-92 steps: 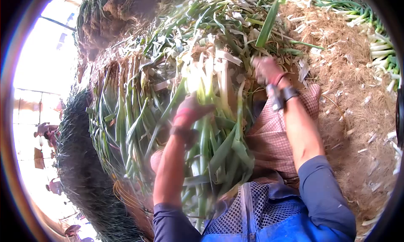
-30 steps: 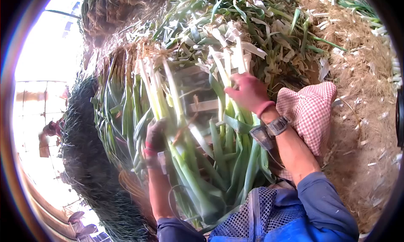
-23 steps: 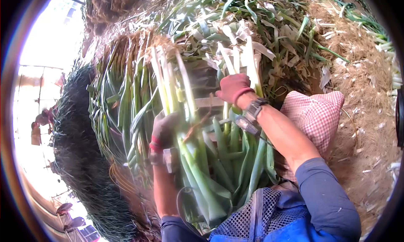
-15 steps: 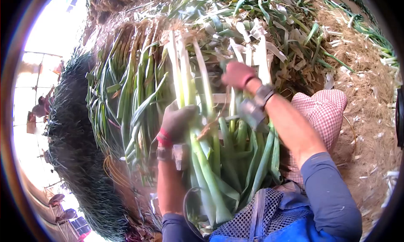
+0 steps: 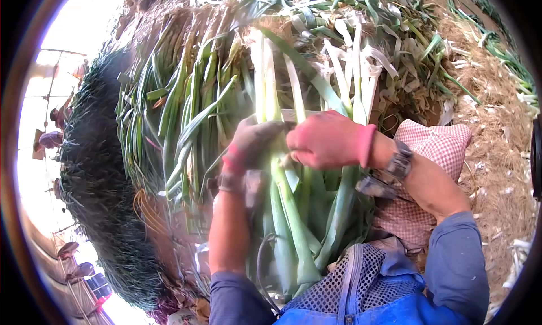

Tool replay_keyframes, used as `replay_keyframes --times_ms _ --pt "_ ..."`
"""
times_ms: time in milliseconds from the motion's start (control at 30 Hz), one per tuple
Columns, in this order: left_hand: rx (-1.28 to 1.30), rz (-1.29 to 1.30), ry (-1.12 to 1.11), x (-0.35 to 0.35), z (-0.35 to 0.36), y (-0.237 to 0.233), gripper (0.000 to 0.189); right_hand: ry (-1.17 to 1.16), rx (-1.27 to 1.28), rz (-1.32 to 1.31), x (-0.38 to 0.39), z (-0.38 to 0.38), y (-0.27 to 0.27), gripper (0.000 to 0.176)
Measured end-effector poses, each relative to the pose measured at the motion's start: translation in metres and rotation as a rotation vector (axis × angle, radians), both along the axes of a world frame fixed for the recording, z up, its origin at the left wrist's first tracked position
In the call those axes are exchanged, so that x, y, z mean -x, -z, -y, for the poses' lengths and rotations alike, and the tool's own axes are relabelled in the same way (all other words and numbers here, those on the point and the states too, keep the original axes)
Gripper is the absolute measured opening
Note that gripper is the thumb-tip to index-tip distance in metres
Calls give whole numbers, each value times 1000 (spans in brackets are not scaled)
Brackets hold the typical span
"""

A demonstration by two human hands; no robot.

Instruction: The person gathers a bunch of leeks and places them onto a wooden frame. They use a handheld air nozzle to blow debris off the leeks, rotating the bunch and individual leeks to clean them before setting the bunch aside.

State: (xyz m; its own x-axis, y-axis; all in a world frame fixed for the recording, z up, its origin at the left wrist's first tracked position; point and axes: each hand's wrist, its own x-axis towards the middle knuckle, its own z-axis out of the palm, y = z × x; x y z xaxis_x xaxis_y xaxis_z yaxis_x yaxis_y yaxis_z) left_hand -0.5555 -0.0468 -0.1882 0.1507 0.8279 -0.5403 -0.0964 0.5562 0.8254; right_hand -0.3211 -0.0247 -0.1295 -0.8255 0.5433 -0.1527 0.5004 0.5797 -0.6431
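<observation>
My left hand [image 5: 257, 141], in a grey and red glove, is closed round several leek stalks [image 5: 266, 88] whose white root ends point up. My right hand [image 5: 330, 140], in a pink glove, is beside it with curled fingers against the stalks; what they pinch is hidden. A long green leaf [image 5: 307, 71] slants behind the right hand. More leeks with white stems [image 5: 357, 71] stand just beyond that hand. Broad green leaves [image 5: 291, 229] hang down to my lap.
Untrimmed leeks [image 5: 180, 99] lie in a heap on the left, by a dark green stack [image 5: 101, 167]. A checkered cushion [image 5: 435, 147] is at the right. Loose leaves [image 5: 406, 48] and root scraps [image 5: 497, 155] cover the ground. People [image 5: 56, 119] are at the far left.
My right hand has come down and left to my left hand and the stalks. A green leaf now slants across the white stems. The view has shifted slightly.
</observation>
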Motion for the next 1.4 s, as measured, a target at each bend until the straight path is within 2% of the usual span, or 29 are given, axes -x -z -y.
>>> replay_keyframes --times_ms 33,100,133,200,233,267,367,400,433,467,500,533,567,600,633,667,700,767,833,867,967,1000,1033,1100,1200,1233,1300,1367,1400 --pt "-1 -1 -7 1 -1 0 31 -75 92 -7 -6 1 -19 24" --pt "74 -73 -1 1 0 -1 30 -214 392 -5 -24 2 -50 31" --pt "71 -23 -41 -2 0 3 30 -335 524 -164 -37 1 -52 30" --pt "81 -38 -45 -1 0 6 31 -381 531 -200 -64 -10 -69 18" --pt "92 -55 -43 -3 -1 6 32 -300 585 -180 -85 -29 -86 18" --pt "94 -54 -37 -5 0 3 32 -126 592 -340 -109 -46 -93 18" --pt "-3 -97 10 -10 2 -2 34 606 543 -1192 -192 -107 -68 17" --pt "-116 -160 88 -6 4 4 35 846 496 -1345 -208 -122 -58 17" --pt "-89 -149 78 -6 2 5 36 1067 471 -1332 -215 -128 -46 17" --pt "-63 -138 68 -6 0 6 36 1224 503 -1181 -210 -125 -31 18" --pt "-23 -90 66 -7 -1 2 36 1064 353 -792 -203 -106 -14 16" --pt "-32 -108 67 -10 -2 0 36 925 270 -661 -186 -88 7 15" --pt "-42 -129 67 -13 -2 -3 36 1000 349 -360 -169 -71 16 22" --pt "-41 -131 75 -17 -3 -5 36 860 630 -344 -169 -67 49 31" --pt "-29 -97 62 -22 -4 -8 35 874 436 52 -143 -55 35 47" --pt "-17 -64 45 -26 -4 -9 34 838 8 9 -135 -42 69 62" --pt "-18 -66 46 -28 -4 -7 34 790 12 109 -123 -38 57 71" --pt "-12 -37 62 -31 -5 -3 33 620 -126 277 -98 -36 51 70" --pt "-17 -50 75 -34 -5 -4 32 424 -46 612 -65 -39 39 68" --pt "-2 -58 71 -35 -5 -2 31 354 -91 661 -57 -37 42 52" --pt "13 -69 67 -33 -4 -3 31 301 -122 654 -42 -42 72 40" --pt "14 -69 67 -33 -3 -3 30 308 -156 505 -44 -39 76 33" --pt "14 -67 66 -32 -4 -2 30 307 -156 506 -50 -41 77 33" --pt "39 -85 81 -30 -4 1 30 707 303 50 -69 -56 79 26" --pt "20 -151 79 -34 -4 6 29 1067 561 -767 -99 -63 102 14" --pt "14 -150 80 -36 -6 5 29 1311 934 -1017 -102 -64 103 15" --pt "0 -173 111 -40 -8 2 29 1444 969 -1140 -110 -67 102 16" --pt "8 -185 126 -42 -5 1 30 1256 834 -1280 -121 -76 100 12" --pt "24 -189 128 -45 -4 -6 30 1246 832 -1186 -119 -76 87 11"
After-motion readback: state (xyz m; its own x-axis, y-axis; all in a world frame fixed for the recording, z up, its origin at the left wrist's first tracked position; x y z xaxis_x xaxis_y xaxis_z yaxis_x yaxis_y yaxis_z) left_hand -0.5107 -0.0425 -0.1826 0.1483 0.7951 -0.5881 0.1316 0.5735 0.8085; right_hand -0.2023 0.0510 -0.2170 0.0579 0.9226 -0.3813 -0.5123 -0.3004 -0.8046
